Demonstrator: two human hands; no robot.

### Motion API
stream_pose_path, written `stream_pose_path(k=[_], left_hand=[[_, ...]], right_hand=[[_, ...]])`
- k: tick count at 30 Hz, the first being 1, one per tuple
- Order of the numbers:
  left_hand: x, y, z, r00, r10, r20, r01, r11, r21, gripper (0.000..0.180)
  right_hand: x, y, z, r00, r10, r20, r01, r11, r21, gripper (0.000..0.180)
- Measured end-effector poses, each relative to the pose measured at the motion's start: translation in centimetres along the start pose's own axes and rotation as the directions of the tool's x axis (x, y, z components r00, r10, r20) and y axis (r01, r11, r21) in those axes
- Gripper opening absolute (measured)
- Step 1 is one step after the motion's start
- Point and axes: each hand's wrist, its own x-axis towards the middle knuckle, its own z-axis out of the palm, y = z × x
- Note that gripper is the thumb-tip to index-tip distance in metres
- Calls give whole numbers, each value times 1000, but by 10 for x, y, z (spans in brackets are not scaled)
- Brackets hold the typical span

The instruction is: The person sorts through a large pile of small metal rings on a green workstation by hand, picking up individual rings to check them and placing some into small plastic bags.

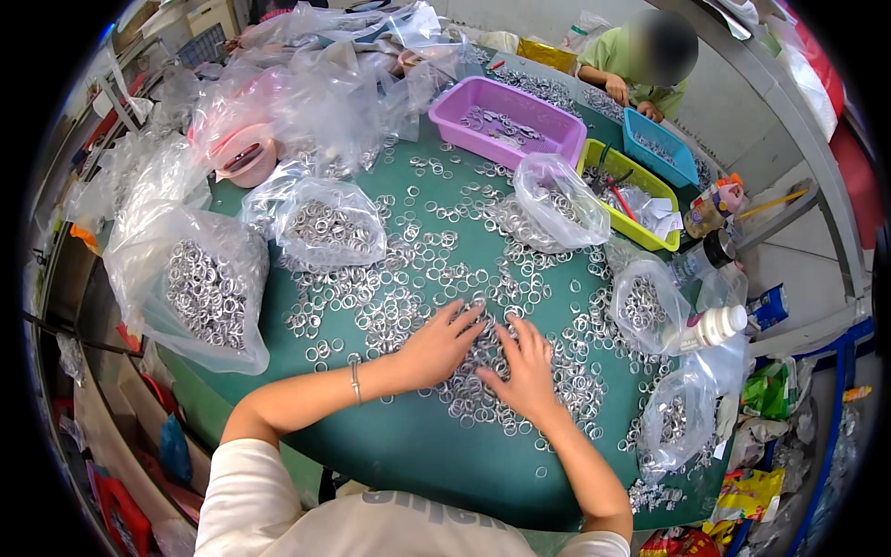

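Silver metal rings lie loose in a wide pile over the green tabletop. My left hand rests on the pile with its fingers stretched forward; a bracelet circles that wrist. Just right of it, my right hand lies among the rings, thumb and fingers apart. Both hands touch rings, and neither grips anything that I can see. Between them is a denser heap of rings. Clear plastic bags of rings stand around the pile: a large bag at left, another bag behind it, and one farther back.
A purple tub, a green tub and a blue tub stand at the back. Behind them sits a person with hands at the table. A white bottle and smaller bags line the right edge. Plastic bags heap up at back left.
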Motion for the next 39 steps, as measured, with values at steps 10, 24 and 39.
stream_pose_path(k=[10, 24, 39], left_hand=[[-81, 40, -17, 996, 20, 92, -11, 995, -96, 48], [-100, 50, -16, 986, -34, 162, 13, 991, 135, 57], [-114, 71, -11, 997, -72, -19, 71, 996, -56, 45]], right_hand=[[-68, -56, -10, 985, -108, 136, 111, 994, -14, 49], [-100, -56, 2, 999, 48, 26, -42, 981, -189, 35], [-63, -80, -4, 966, 136, -219, -106, 984, 141, 31]])
